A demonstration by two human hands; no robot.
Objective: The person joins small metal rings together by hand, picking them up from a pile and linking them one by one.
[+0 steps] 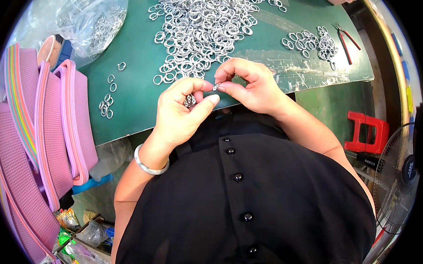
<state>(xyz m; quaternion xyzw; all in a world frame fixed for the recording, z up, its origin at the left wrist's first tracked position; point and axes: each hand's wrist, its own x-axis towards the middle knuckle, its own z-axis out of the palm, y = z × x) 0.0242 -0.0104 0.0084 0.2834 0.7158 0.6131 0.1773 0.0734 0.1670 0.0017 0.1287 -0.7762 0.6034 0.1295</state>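
My left hand (177, 110) and my right hand (252, 84) meet over the table's near edge, both closed. Between the fingertips of my right hand is a small silver metal piece (216, 87), too small to name; my left index fingertip is right beside it. A dark silver openwork metal piece (189, 101) shows among the curled fingers of my left hand; I cannot tell whether it is held or worn. A large heap of silver split rings (201, 29) spreads over the green table (133, 96) just beyond my hands.
Smaller groups of rings (107, 105) lie at the left and at the right (326, 45), beside red-handled pliers (346, 43). A clear plastic bag (96, 25) holds metal parts at the far left. Pink baskets (77, 113) crowd the left side. A red stool (367, 133) and fan (396, 175) stand right.
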